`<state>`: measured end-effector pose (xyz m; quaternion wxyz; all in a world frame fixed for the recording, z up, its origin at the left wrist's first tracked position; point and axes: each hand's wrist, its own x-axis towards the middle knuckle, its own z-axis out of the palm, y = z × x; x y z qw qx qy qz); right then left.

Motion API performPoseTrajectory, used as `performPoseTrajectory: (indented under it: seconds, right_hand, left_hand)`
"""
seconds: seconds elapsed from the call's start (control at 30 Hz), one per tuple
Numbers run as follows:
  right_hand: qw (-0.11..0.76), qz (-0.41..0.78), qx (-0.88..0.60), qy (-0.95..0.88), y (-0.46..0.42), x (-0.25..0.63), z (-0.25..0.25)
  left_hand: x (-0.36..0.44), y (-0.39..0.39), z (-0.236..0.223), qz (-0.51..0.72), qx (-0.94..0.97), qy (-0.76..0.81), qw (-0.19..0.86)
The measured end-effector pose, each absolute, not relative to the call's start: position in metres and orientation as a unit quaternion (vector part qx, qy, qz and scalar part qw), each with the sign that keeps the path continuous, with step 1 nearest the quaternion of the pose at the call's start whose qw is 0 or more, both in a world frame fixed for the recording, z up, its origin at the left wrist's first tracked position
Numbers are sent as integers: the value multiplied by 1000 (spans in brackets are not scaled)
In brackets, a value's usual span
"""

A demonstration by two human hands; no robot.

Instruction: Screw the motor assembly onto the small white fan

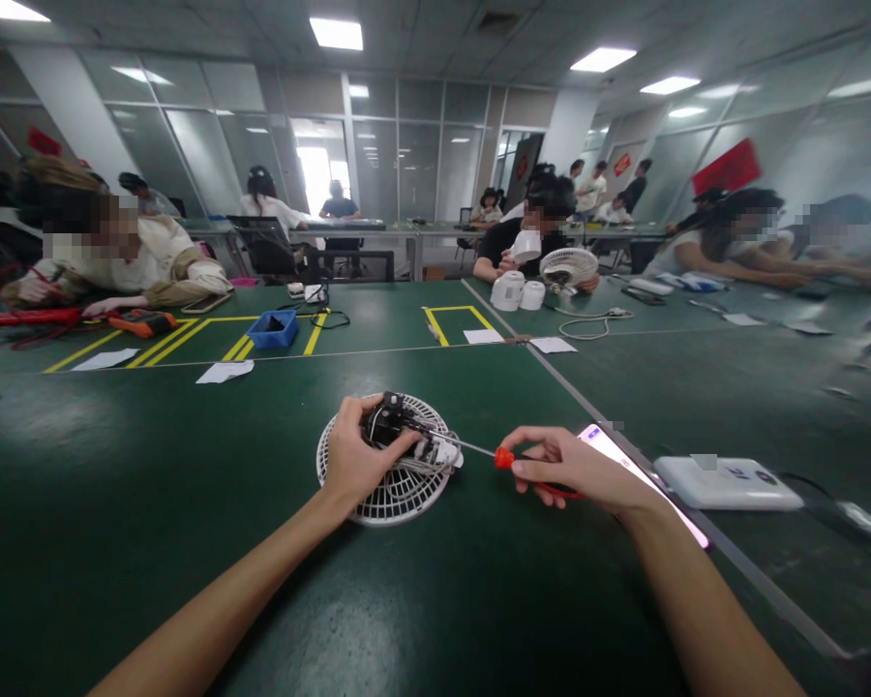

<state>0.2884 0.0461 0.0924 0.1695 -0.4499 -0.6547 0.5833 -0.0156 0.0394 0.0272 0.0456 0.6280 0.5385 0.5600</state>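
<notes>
A white round fan grille (pixel 399 503) lies flat on the green table, with a dark motor assembly (pixel 390 418) and pale wiring on top of it. My left hand (pixel 359 450) is wrapped round the motor assembly, thumb on the near side and fingers on the far side. In my right hand (pixel 558 463) is a screwdriver (pixel 504 458) with a red and black handle. Its long metal shaft points left and reaches the motor assembly; the exact spot of its tip is too small to make out.
Right of my right hand lie a lit phone (pixel 645 484) and a white power bank (pixel 726 482) with a cable. Beyond the grille are paper slips (pixel 225 372), a blue bin (pixel 273 329) and yellow tape marks. Across the table a person handles another fan (pixel 570 266) and white housings (pixel 508 290).
</notes>
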Motion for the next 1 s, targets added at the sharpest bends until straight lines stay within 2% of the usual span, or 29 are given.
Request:
performPoseTrajectory:
  seconds: [0.53,0.67,0.83,1.0]
  right_hand:
    - [176,576,-450,-659,44,291,98]
    - [204,562,-467,-651,44,285,96]
    - [273,485,-523,-645,46,270,82]
    - [246,336,-597,-686,44,256,65]
  left_hand:
    - [-16,38,27,557,631,539,45]
    - [-16,38,27,553,633,540,43]
    - [-17,38,27,553,638,534,36]
    - [-17,38,28,546,647,531,27]
